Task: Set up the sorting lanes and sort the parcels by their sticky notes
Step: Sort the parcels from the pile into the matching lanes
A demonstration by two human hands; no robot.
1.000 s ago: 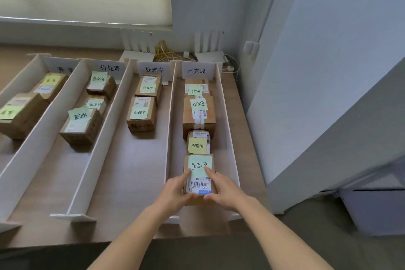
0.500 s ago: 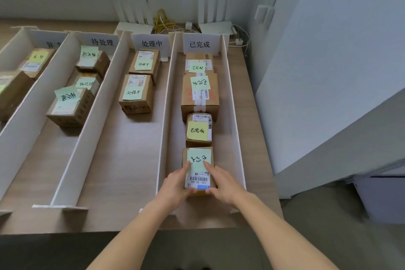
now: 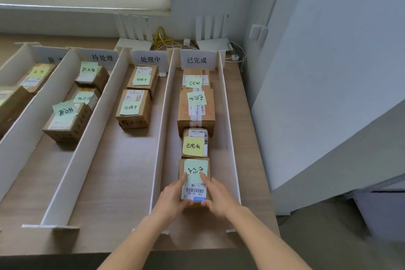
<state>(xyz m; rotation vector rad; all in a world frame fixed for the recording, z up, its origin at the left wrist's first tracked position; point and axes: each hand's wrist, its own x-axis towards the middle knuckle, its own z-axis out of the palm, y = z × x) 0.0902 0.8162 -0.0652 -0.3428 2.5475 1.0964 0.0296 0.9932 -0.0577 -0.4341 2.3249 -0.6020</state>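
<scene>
While 4 parcels sit in line, the nearest parcel (image 3: 194,182) is gripped.
Its sides are clasped by the left hand (image 3: 173,198) and right hand (image 3: 219,198) in the rightmost lane (image 3: 230,138).

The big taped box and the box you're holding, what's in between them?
One small parcel with a yellow sticky note, seen in the head view.

We see brown cardboard parcels (image 3: 195,178) on a pale wood-grain bench (image 3: 114,173), each topped with a sticky note (image 3: 195,171) in light green or yellow bearing black handwriting. The lane dividers (image 3: 161,138) and the lane signs (image 3: 196,60) are white, the signs printed with black characters. The nearest parcel carries a white label (image 3: 195,192) with a black barcode and a small blue patch.
</scene>
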